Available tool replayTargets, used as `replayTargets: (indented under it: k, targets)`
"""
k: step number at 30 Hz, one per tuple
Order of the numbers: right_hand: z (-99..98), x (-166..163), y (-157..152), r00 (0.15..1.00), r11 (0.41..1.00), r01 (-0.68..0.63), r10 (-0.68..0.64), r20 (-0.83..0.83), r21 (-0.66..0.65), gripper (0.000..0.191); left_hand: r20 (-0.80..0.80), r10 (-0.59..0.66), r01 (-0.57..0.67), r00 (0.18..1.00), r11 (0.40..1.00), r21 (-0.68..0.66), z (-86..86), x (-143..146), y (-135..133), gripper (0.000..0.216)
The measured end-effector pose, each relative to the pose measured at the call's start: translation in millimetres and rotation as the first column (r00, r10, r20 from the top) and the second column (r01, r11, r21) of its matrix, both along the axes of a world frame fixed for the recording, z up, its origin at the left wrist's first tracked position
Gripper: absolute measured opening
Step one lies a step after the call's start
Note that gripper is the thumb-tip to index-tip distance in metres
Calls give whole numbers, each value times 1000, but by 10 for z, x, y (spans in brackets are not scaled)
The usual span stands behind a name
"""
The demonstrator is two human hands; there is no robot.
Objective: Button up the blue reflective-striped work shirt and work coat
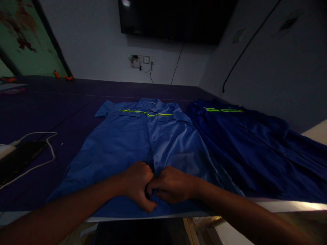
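Observation:
A light blue short-sleeved work shirt (122, 136) with a yellow-green stripe across its chest lies face up, collar away from me. Near its hem, my left hand (139, 185) and my right hand (172, 185) meet at the front opening. Both have their fingers closed on the edges of the front placket, where a little bunched cloth shows between them. Whether a button is between the fingertips I cannot make out. Above the hands the front edges run up toward the collar, with a button visible on the right-hand side.
A dark blue garment (245, 146) with bright green stripes lies to the right on the purple tabletop (76, 98). At the left are a dark phone-like device (25, 158) and a white cable (55, 149). A large black screen (176, 20) hangs on the wall above sockets (140, 60).

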State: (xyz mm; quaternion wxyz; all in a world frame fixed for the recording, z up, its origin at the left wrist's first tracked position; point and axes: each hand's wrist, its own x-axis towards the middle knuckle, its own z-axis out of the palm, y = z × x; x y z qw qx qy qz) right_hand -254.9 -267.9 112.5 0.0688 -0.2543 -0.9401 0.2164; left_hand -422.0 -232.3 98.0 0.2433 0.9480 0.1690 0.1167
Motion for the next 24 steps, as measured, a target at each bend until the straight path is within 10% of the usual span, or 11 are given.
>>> replayTargets:
  k: [5, 12, 15, 18, 24]
  targets:
    - [67, 28, 37, 997, 962, 28, -47, -63, -273, 18, 11, -75, 76, 997, 995, -60, 27, -18, 53, 38]
    - [66, 244, 291, 951, 606, -144, -132, -278, -782, 43, 174, 82, -68, 981, 994, -80, 64, -49, 211, 60]
    - [-33, 325, 481, 756, 754, 170, -512, -407, -634, 53, 201, 380, -380, 903, 924, -41, 76, -54, 355, 61]
    - [-164, 379, 659, 518, 659, 712, -726, -452, -242, 45, 226, 614, -641, 756, 764, 68, 7, -31, 489, 53]
    - [-425, 353, 862, 636, 588, 754, -766, -99, 292, 46, 90, 660, -644, 746, 681, 350, -287, 99, 593, 50]
